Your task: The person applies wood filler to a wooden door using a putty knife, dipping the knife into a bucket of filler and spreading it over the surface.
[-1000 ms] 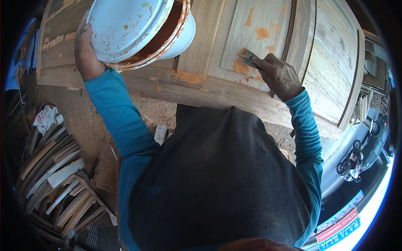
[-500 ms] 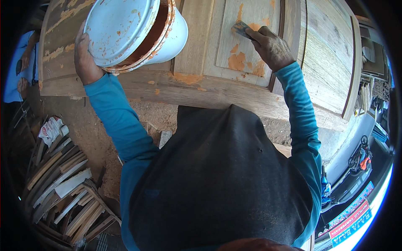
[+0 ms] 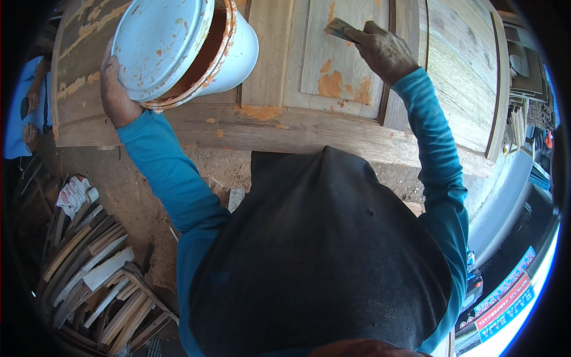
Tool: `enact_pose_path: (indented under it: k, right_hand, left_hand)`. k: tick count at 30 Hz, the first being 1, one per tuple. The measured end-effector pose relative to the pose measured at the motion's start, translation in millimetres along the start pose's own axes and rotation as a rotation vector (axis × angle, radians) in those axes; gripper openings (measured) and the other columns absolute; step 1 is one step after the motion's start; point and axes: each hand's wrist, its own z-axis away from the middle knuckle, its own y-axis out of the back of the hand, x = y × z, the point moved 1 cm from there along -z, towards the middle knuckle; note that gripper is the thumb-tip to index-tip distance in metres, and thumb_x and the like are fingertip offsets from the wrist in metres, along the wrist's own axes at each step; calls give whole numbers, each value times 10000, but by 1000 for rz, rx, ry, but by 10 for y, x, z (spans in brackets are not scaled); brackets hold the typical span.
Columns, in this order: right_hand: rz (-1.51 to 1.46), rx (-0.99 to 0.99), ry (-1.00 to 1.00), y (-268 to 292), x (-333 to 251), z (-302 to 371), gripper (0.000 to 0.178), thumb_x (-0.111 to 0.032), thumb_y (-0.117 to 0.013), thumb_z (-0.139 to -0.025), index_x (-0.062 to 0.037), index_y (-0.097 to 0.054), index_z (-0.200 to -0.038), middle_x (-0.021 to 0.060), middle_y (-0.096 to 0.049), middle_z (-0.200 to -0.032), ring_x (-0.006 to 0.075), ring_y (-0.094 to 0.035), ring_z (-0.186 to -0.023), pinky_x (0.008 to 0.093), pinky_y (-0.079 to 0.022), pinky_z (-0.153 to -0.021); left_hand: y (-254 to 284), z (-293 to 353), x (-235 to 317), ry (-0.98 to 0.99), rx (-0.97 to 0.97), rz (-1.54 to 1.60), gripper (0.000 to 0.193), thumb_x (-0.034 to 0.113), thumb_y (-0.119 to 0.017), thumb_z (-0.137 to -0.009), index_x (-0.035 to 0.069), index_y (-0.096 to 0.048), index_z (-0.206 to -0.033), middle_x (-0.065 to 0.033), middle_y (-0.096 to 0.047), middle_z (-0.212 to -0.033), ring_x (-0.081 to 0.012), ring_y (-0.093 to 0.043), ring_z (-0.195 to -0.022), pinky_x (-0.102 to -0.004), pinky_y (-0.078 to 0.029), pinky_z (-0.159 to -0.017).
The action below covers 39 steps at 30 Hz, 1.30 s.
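Brown timber forms a panelled door point(image 3: 266, 65) that stretches before the person, its near edge running just beyond a loose black garment point(image 3: 321, 250) with teal sleeves point(image 3: 169, 169). To the lower left, a stack of wood offcuts point(image 3: 110, 276) fans out above the reddish-brown ground point(image 3: 134, 196). At the far left edge, a co-worker in a light blue top point(image 3: 18, 113) stands partly in view, both forearms bare.

Over the door's left half sits a white plastic bucket point(image 3: 238, 59), smeared with orange around the rim; whether its base bears on the wood is hard to tell from this angle. Its round lid point(image 3: 156, 46), spotted with orange, lies askew and leaves a crescent of the orange-brown inside exposed.

The person's hands are well apart. The left hand point(image 3: 119, 98) is clamped on the left side of the bucket, thumb at the lid's edge. The right hand point(image 3: 385, 55) grips a putty knife point(image 3: 341, 29), whose stained blade points leftward over the raised panel right of the bucket. On the offcuts lies a crumpled white bag point(image 3: 74, 195). Smallest are the orange filler patches point(image 3: 331, 85), clustered at that panel's near end.
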Motion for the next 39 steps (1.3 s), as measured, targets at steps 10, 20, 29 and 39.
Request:
enact_pose_path:
  k: [10,20,29,39]
  right_hand:
    - [-501,-102,-195,244,105,718,299,-124,-584,-1007,-46,-694,-1274,214,-719,-918,352,-720,-857,441,-574,-803]
    - [-1178,-54,-345,-105,123,1800,321,-142,-466,-1073,73,-630,-1246,63,-648,-899,138,-626,-765,311,-543,-712]
    - [-658,220,-67,-424,93,1951,325,-93,-628,-970,-93,-694,-1288,113,-661,-972,271,-682,-866,396,-568,-789]
    - [-147,184,56,-485,90,1926,495,-38,-651,-862,-166,-617,-1339,107,-591,-1037,295,-634,-1031,432,-566,-895]
  left_hand:
    - [-44,30,64,93,37,1,543,232,-441,-1049,-95,-456,-1482,-206,-541,-1476,-298,-555,-1339,-404,-422,-1145]
    - [152,-77,114,47,-12,-144,542,222,-491,-1033,-91,-473,-1474,-207,-569,-1442,-285,-592,-1293,-392,-456,-1107]
    - [-18,55,120,48,83,-168,493,245,-414,-1090,-59,-492,-1471,-173,-598,-1423,-273,-629,-1247,-381,-493,-1067]
    - [157,93,32,119,141,-78,508,266,-446,-1089,-57,-478,-1480,-182,-570,-1460,-289,-584,-1315,-399,-469,-1111]
